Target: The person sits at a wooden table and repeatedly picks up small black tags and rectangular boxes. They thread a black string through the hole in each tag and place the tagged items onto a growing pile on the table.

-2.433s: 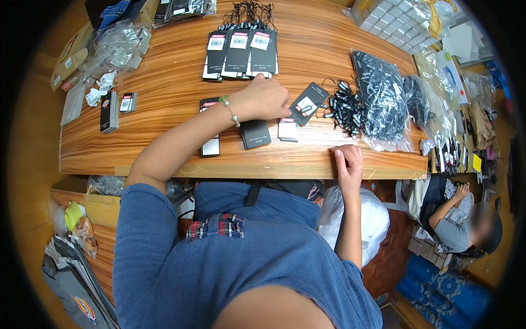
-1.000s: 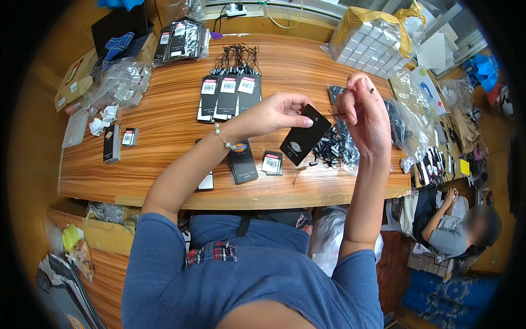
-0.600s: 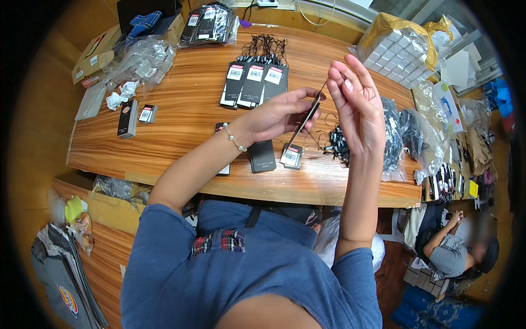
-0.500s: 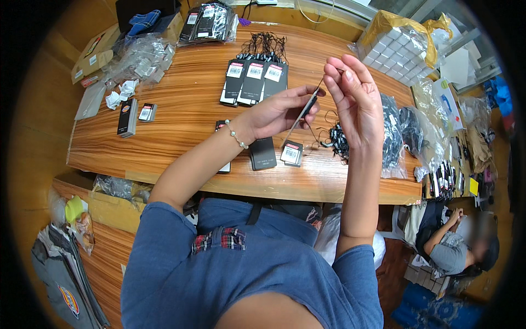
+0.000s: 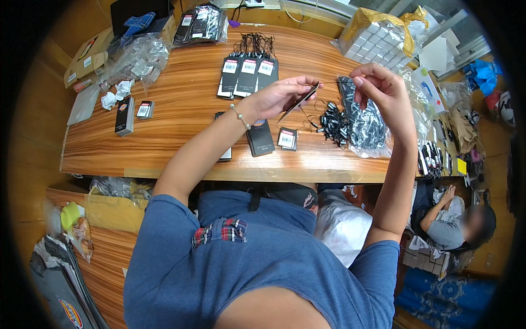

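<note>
Your left hand (image 5: 279, 96) pinches a thin black tag (image 5: 298, 101), held up in the air above the wooden table (image 5: 181, 131). Your right hand (image 5: 383, 93) is raised just beside it, fingers pinched shut; I cannot tell what they grip. Below lie loose tags (image 5: 286, 138) and a black string pile (image 5: 333, 122), near the table's front edge. There is bare wood to the left.

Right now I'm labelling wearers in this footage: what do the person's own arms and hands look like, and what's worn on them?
Both forearms are bare below short blue sleeves. The left hand has a thin beaded bracelet at its wrist; the right hand wears nothing visible. No gloves.
</note>
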The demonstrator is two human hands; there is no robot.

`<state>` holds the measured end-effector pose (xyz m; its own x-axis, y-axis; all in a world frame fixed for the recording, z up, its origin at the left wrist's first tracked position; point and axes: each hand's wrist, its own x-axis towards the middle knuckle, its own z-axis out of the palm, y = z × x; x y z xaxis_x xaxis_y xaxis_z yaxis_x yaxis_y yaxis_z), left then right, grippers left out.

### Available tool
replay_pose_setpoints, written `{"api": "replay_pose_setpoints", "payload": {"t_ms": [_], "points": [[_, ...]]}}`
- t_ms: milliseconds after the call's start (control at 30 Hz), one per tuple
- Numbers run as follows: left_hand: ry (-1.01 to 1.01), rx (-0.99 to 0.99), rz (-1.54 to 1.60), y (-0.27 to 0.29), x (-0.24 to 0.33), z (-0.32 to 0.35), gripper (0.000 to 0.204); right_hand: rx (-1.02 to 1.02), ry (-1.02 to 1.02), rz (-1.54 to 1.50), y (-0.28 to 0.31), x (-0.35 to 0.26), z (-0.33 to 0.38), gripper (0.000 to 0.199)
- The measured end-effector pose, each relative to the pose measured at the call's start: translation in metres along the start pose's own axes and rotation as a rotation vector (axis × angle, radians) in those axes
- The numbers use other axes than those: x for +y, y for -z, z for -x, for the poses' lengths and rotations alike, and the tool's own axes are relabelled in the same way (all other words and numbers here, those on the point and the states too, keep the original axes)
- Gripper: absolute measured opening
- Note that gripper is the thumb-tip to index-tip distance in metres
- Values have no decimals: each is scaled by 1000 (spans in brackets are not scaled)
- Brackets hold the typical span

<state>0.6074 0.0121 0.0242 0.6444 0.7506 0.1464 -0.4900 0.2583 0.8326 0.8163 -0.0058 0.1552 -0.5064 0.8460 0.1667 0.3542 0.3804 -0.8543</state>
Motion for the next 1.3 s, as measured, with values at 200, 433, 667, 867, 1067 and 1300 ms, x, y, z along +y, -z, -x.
{"api": "replay_pose_setpoints", "payload": {"t_ms": [200, 433, 667, 867, 1067, 1300], "points": [[31, -10, 90, -15, -4, 7, 32, -302, 146, -982, -18, 19, 7, 20], [-16, -145, 182, -14, -8, 9, 39, -32, 276, -943, -52, 16, -3, 30], [-74, 26, -27, -16, -1, 14, 39, 68, 380, -781, -53, 7, -12, 25], [-101, 399, -427, 18, 12, 58, 35, 128, 386, -768, -49, 13, -8, 20], [84, 626, -1401, 60, 4, 144, 36, 200, 330, -639, -33, 41, 8, 16], [165, 653, -1313, 65, -10, 160, 48, 270, 154, -714, -58, 60, 16, 14]]}}
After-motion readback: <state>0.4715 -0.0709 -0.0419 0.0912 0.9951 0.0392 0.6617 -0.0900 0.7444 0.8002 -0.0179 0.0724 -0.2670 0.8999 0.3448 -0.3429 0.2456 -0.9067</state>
